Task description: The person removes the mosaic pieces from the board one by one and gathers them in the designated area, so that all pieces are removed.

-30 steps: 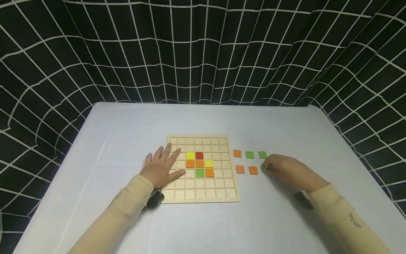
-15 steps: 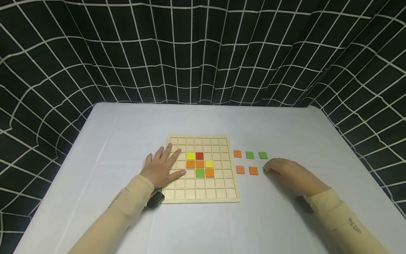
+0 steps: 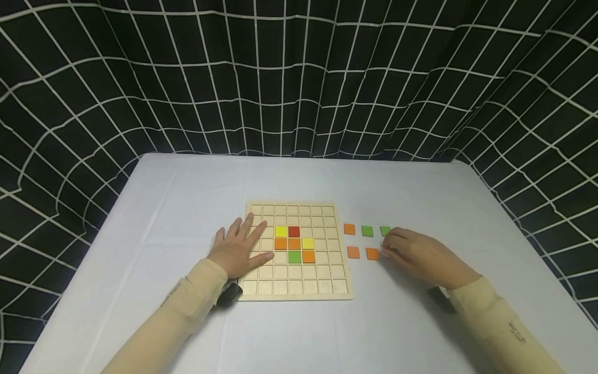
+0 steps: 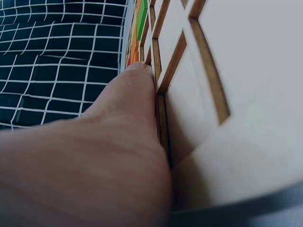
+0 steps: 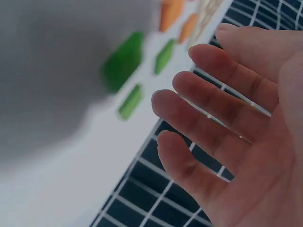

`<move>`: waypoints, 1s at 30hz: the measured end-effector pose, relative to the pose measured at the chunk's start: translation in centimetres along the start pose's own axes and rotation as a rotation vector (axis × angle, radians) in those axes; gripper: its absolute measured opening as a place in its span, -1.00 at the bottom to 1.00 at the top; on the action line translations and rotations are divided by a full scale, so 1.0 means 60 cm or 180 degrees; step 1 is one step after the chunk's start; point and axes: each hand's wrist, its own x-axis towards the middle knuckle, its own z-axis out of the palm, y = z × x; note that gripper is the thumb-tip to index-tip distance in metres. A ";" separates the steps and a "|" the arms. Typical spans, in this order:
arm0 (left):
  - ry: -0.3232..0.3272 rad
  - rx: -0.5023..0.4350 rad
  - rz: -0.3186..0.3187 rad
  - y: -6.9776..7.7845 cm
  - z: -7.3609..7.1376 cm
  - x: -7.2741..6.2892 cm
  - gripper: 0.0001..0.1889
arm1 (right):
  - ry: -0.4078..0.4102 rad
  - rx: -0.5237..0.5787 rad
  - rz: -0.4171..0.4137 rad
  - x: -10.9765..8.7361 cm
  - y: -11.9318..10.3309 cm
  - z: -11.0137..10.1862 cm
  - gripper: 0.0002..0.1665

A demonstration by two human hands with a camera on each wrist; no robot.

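Note:
My left hand rests with spread fingers on the left part of a square wooden grid board; in the left wrist view its thumb lies along the board. Yellow, red, orange and green square tiles sit in the board's middle cells, one a red tile. Right of the board, my right hand hovers over loose tiles, its fingers loosely bent and apart with nothing between them in the right wrist view. Beneath it a green tile lies on the table, hidden in the head view.
Beside the board lie two orange tiles in the near row. The far row has an orange tile and two green tiles. White cloth covers the table; a dark gridded curtain stands behind and at the sides.
My right hand has moved slightly left, away from touching the near-row green tile, and now covers it in the head view. The left hand and the tiles on the board stay put.

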 end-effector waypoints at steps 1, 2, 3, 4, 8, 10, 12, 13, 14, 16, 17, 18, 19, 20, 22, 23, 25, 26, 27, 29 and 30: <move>-0.0003 0.0008 -0.0003 0.000 0.000 -0.001 -0.17 | 0.0026 0.0014 -0.0034 0.006 -0.005 -0.003 -0.86; -0.0008 0.0014 -0.0003 0.000 0.000 -0.001 -0.17 | 0.0046 0.0031 -0.0071 0.012 -0.011 -0.006 -0.86; -0.0018 0.0023 -0.0008 0.001 -0.001 -0.001 -0.18 | 0.0068 0.0053 -0.0107 0.018 -0.017 -0.009 -0.86; -0.0022 0.0016 -0.0003 0.002 -0.003 -0.003 -0.18 | 0.0080 0.0079 -0.0152 0.025 -0.023 -0.012 -0.85; -0.0066 -0.0040 -0.0013 0.007 -0.012 -0.007 -0.18 | 0.0141 0.0165 -0.0412 0.054 -0.050 -0.017 -0.81; -0.0065 -0.0058 -0.0010 0.008 -0.014 -0.009 -0.19 | 0.0206 0.0193 -0.0591 0.070 -0.063 -0.015 -0.80; -0.0060 -0.0043 -0.0022 0.005 -0.010 -0.007 -0.18 | 0.0292 0.0222 -0.0777 0.084 -0.077 -0.010 -0.82; -0.0045 -0.0040 -0.0019 0.003 -0.007 -0.006 -0.18 | 0.0317 0.0259 -0.0869 0.092 -0.084 -0.007 -0.83; -0.0038 -0.0028 -0.0022 0.001 -0.004 -0.005 -0.17 | 0.0325 0.0291 -0.0967 0.099 -0.091 -0.004 -0.84; -0.0016 -0.0023 -0.0019 -0.003 0.002 -0.003 -0.17 | 0.0302 0.0314 -0.1128 0.110 -0.106 0.002 -0.86; -0.0002 -0.0032 -0.0013 -0.004 0.004 -0.003 -0.16 | 0.0276 0.0326 -0.1188 0.115 -0.113 0.005 -0.87; 0.0002 -0.0040 -0.0016 -0.005 0.005 -0.002 -0.16 | 0.0237 0.0330 -0.1239 0.121 -0.120 0.009 -0.89; 0.0006 -0.0047 -0.0016 -0.005 0.006 -0.002 -0.16 | 0.0205 0.0321 -0.1277 0.125 -0.127 0.012 -0.89; 0.0016 -0.0049 -0.0007 -0.005 0.006 -0.002 -0.16 | 0.0183 0.0293 -0.1302 0.128 -0.133 0.015 -0.88; 0.0025 -0.0049 -0.0003 -0.005 0.007 -0.001 -0.15 | 0.0162 0.0257 -0.1293 0.134 -0.143 0.022 -0.88; 0.0019 -0.0037 -0.0010 -0.005 0.006 -0.001 -0.15 | 0.0157 0.0232 -0.1278 0.137 -0.147 0.025 -0.87; 0.0025 -0.0021 -0.0005 -0.004 0.006 0.000 -0.15 | 0.0149 0.0209 -0.1237 0.140 -0.153 0.031 -0.86; 0.0032 -0.0015 0.0001 -0.005 0.006 0.001 -0.14 | 0.0147 0.0198 -0.1209 0.141 -0.156 0.034 -0.85; 0.0032 -0.0011 -0.0003 -0.005 0.006 0.001 -0.15 | 0.0149 0.0191 -0.1182 0.142 -0.158 0.036 -0.85; 0.0039 0.0000 0.0000 -0.005 0.007 0.002 -0.15 | 0.0154 0.0175 -0.1142 0.143 -0.161 0.040 -0.83; 0.0054 -0.0001 0.0006 -0.005 0.007 0.002 -0.15 | 0.0164 0.0155 -0.1132 0.144 -0.161 0.043 -0.83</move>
